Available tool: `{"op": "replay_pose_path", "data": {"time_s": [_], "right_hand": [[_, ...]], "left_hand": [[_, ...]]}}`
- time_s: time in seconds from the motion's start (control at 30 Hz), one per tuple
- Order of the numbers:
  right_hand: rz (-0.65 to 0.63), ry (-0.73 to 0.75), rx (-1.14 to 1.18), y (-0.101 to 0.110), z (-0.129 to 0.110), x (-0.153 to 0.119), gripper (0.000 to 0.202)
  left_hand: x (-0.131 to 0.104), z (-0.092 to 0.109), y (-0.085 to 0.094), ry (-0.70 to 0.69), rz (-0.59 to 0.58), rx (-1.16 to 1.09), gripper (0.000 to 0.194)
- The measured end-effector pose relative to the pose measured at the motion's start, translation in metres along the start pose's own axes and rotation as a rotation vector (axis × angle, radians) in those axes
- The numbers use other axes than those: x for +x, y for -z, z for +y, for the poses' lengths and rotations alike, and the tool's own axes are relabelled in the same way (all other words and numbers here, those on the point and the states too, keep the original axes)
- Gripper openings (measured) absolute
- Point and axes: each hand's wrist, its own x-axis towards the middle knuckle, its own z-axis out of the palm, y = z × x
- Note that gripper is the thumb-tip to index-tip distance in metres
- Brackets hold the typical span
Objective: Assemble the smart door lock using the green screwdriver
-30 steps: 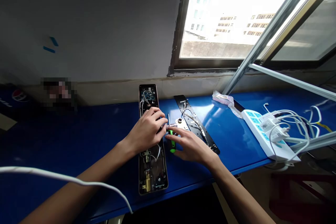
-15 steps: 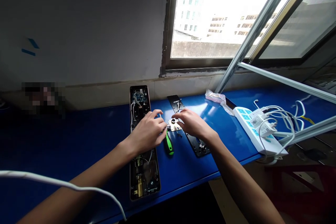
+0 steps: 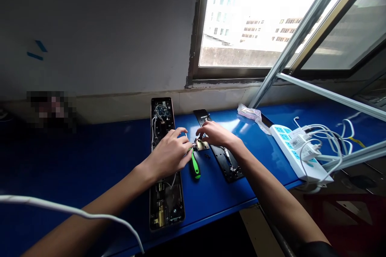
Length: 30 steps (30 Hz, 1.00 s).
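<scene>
My left hand (image 3: 173,150) reaches over the long black housing (image 3: 167,209), its fingers curled around something too small to make out beside the metal plate. My right hand (image 3: 212,133) is bent over the small metal plate (image 3: 203,145), fingertips pinched at a dark part on it. Under my left fingertips lies a green and black screwdriver (image 3: 195,166), its handle toward the table's front edge. Wires, a circuit board and a brass-coloured part show inside the open housing. To the right, partly below my right hand, rests a black panel (image 3: 221,162) with wires.
Small dark screws (image 3: 207,156) lie near the metal plate. A white power strip (image 3: 297,154) with plugs and cables is at the right, near a metal frame (image 3: 268,80). Behind sits a plastic bag (image 3: 249,112). A white cable (image 3: 75,210) crosses the lower left.
My right hand has shifted slightly left, its fingers now closer together over the metal plate. The plate looks slightly turned. My left hand stays almost in place.
</scene>
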Motion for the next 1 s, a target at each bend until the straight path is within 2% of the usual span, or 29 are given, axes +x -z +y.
{"op": "replay_pose_path", "data": {"time_s": [0.13,0.27,0.33,0.47,0.57,0.77,0.87,1.0], "right_hand": [[0.039,0.050,0.001,-0.002,0.002,0.001,0.034],[0.103,0.078,-0.021,0.000,0.002,0.001,0.024],[0.161,0.095,-0.043,0.004,0.002,0.001,0.030],[0.233,0.165,-0.086,0.019,0.002,-0.004,0.036],[0.274,0.219,-0.102,0.036,-0.005,-0.011,0.041],[0.366,0.296,-0.049,0.062,-0.044,-0.027,0.027],[0.398,0.377,0.053,0.061,-0.068,-0.023,0.026],[0.389,0.428,0.109,0.054,-0.094,-0.008,0.026]], "left_hand": [[-0.004,-0.001,0.001,0.013,0.038,-0.022,0.019],[-0.009,-0.002,0.003,-0.020,0.103,-0.020,0.019],[-0.014,-0.004,0.006,-0.037,0.153,-0.016,0.019],[-0.024,-0.011,0.013,-0.033,0.268,-0.024,0.022],[-0.035,-0.016,0.015,0.021,0.327,-0.058,0.024],[-0.061,-0.028,0.006,0.215,0.468,-0.155,0.030],[-0.070,-0.033,0.000,0.265,0.522,-0.178,0.033],[-0.077,-0.036,-0.003,0.315,0.533,-0.199,0.034]]}}
